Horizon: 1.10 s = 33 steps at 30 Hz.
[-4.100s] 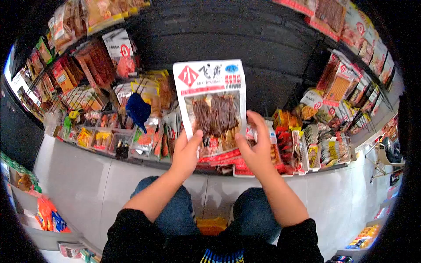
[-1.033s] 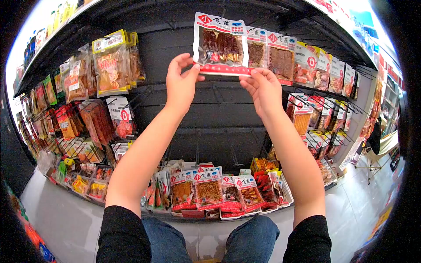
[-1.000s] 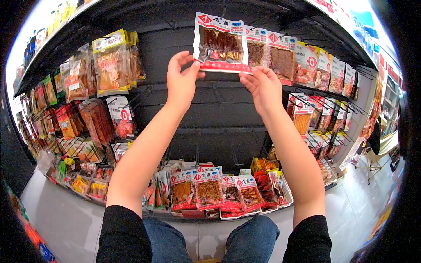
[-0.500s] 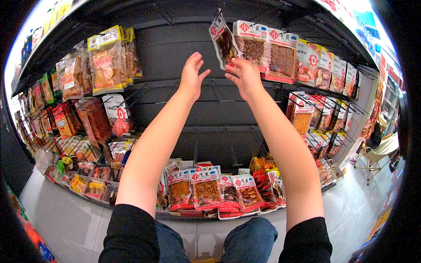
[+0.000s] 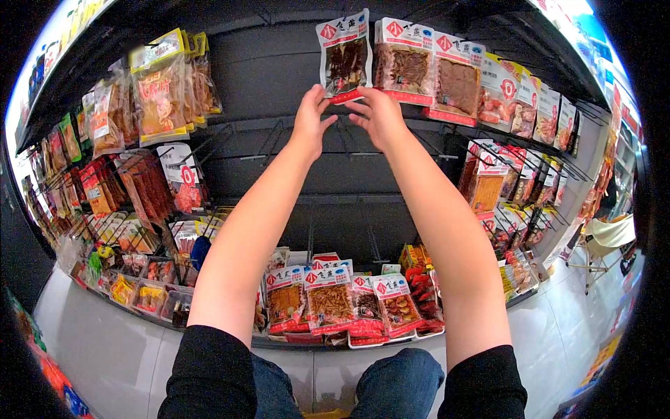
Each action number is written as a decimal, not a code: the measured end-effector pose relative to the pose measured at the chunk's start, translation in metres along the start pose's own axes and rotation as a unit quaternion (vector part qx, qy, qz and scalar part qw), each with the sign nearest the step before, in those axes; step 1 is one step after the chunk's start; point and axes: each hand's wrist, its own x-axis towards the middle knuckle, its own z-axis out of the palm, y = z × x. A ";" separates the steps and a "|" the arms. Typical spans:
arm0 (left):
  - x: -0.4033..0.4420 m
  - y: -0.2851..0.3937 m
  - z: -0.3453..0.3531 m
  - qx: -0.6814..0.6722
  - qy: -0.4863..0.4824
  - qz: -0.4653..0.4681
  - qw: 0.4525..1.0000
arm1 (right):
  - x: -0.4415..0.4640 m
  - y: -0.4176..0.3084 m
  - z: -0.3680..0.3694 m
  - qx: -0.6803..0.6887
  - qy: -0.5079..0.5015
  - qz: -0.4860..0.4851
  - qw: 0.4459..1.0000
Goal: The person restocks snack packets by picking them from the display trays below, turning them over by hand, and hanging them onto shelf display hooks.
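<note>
Black back panel (image 5: 272, 77) stretched behind one white-edged pouch of dark meat (image 5: 347, 59), upright in the upper row. Two pouches with the same red-diamond label stood to its right, one of shredded meat (image 5: 407, 66) and one of flat meat (image 5: 458, 84). Low down, four more red-diamond pouches (image 5: 328, 300) leaned in front; those behind overlapped too much to count. Two hands met its lower edge: left hand (image 5: 310, 126) and right hand (image 5: 382, 120), each with thumb and fingers apart. Right fingertips covered part of the red bottom border. A narrow gap divided it from its neighbour; leftward, wide room reached yellow-trimmed pouches (image 5: 160, 91).
</note>
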 end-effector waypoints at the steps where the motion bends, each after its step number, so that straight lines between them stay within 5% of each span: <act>1: 0.001 -0.002 -0.001 0.001 0.000 -0.002 1.000 | 0.001 0.000 0.001 -0.020 0.013 0.010 1.000; 6: -0.004 -0.012 -0.007 0.025 -0.002 -0.020 0.999 | -0.004 0.001 -0.010 -0.110 0.136 0.049 0.983; 13: -0.038 -0.011 -0.027 0.145 0.004 -0.012 0.989 | -0.065 -0.019 -0.023 -0.247 0.041 -0.083 0.965; 19: -0.124 0.007 -0.048 0.266 -0.102 -0.007 0.959 | -0.175 -0.058 -0.059 -0.355 -0.076 -0.171 0.916; 24: -0.196 -0.004 -0.077 0.286 -0.170 -0.088 0.939 | -0.246 -0.061 -0.120 -0.404 -0.033 -0.088 0.910; 28: -0.245 -0.019 -0.101 0.266 -0.158 -0.192 0.931 | -0.282 -0.026 -0.184 -0.383 0.053 0.088 0.918; 33: -0.286 -0.050 -0.118 0.227 -0.140 -0.280 0.922 | -0.327 0.057 -0.275 -0.468 0.072 0.242 0.847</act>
